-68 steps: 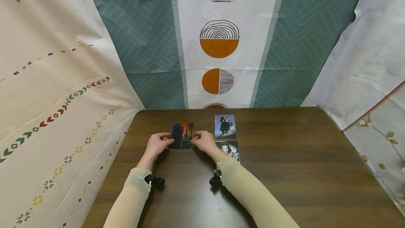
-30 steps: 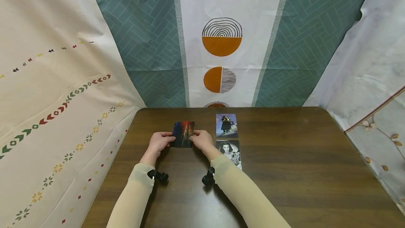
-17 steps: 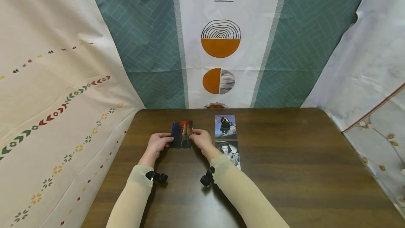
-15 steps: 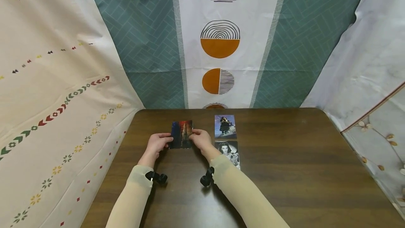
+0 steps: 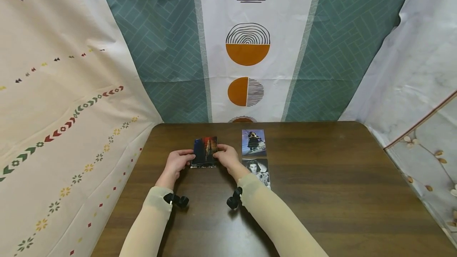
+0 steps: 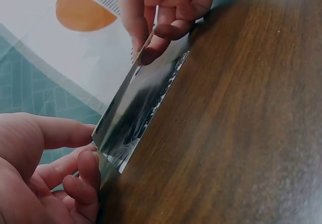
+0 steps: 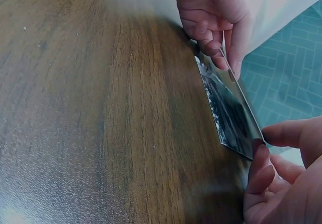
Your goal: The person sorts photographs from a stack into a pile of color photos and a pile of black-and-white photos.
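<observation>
My left hand [image 5: 179, 160] and right hand [image 5: 228, 158] pinch the two side edges of a dark picture card [image 5: 205, 150] with blue and red tones and a tower-like shape. Both wrist views show this card raised and tilted, thumbs on one face and fingers on the other. Beneath it lies another card, black-and-white [image 7: 221, 114], flat on the wooden table; in the head view only its near strip shows. To the right of my right hand are a bluish card with a dark figure [image 5: 253, 142] and a black-and-white portrait card [image 5: 258, 169].
The brown wooden table [image 5: 321, 193] stretches off to the right and toward me. Patterned cloths hang behind it [image 5: 246, 90] and along the left side [image 5: 71, 138] and right side [image 5: 425, 122]. A small black camera sits on each wrist.
The dark card has tipped up, and the strip of the card below now shows under its near edge. My right forearm has shifted left, uncovering more of the portrait card.
</observation>
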The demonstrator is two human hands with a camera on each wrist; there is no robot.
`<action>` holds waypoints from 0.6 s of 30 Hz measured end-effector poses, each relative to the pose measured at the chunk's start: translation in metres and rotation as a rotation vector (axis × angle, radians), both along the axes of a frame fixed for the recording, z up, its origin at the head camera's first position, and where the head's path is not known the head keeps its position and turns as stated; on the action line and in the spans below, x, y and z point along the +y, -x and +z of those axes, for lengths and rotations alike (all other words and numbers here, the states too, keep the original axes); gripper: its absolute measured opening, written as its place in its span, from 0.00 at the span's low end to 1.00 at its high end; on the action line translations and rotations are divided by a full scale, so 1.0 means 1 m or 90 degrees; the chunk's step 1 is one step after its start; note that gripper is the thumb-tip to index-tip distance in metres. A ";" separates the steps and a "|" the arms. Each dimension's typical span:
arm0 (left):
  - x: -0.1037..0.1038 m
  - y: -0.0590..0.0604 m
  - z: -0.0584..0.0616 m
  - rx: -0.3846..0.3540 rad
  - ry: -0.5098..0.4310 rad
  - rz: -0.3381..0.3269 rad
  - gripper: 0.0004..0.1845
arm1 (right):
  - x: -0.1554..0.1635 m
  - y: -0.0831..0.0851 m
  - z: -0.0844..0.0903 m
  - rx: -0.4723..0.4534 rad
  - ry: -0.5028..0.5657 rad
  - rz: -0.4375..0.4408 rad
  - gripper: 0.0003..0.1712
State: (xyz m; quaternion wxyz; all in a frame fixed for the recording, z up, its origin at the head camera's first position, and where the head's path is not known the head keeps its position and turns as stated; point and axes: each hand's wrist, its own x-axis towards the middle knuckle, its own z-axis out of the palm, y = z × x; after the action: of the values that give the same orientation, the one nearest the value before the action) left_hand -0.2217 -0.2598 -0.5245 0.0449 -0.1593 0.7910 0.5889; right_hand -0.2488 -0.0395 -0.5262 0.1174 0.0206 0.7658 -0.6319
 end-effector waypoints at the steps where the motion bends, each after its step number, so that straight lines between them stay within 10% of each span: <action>1: 0.000 0.000 0.000 -0.001 -0.003 0.001 0.20 | 0.000 0.000 0.000 -0.003 0.001 0.002 0.30; 18: 0.004 0.001 0.002 0.025 -0.047 0.022 0.22 | 0.005 0.001 0.005 0.000 0.023 0.019 0.31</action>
State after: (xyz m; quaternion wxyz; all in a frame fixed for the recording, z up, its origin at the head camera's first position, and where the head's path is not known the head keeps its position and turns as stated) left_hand -0.2224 -0.2558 -0.5227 0.0252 -0.1593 0.7669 0.6211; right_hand -0.2503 -0.0347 -0.5208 0.1271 0.0074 0.7546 -0.6437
